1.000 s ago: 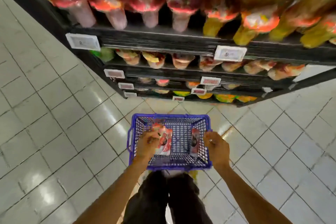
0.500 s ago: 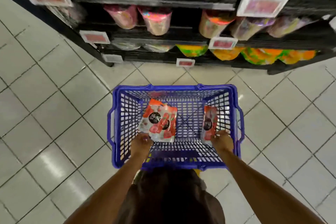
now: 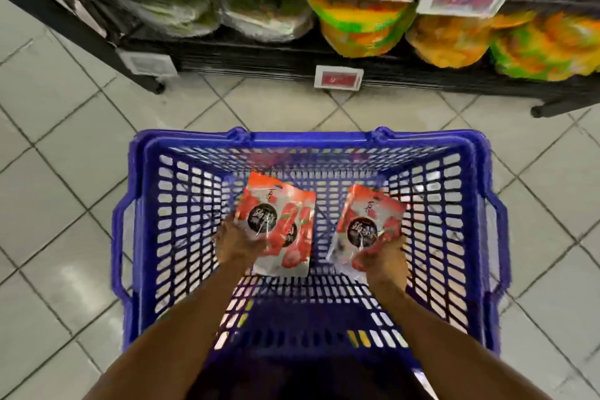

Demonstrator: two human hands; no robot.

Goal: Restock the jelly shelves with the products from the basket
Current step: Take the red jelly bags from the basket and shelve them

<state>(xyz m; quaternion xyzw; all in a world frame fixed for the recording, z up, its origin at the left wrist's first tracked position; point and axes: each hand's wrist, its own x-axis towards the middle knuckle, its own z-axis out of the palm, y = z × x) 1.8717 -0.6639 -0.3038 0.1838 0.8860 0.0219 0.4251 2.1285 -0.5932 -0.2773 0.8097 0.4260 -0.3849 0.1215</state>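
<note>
Inside the blue basket (image 3: 308, 137), my left hand (image 3: 238, 245) grips two overlapped red jelly packets (image 3: 279, 221) by their lower ends; my right hand (image 3: 384, 261) clasps a third packet (image 3: 370, 221) likewise, labels up, held low, I judge, so they lift straight toward the shelves (image 3: 243, 57) just ahead.

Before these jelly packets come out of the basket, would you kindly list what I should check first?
1. Left hand grips the left packets: ok.
2. Right hand grips the right packet: ok.
3. Number in the left grip: seemingly two, overlapping; cannot tell.
4. Way up out of the basket free: ok.
5. Shelf spot for red packets: bottom shelf goods blurred; cannot tell.
</note>
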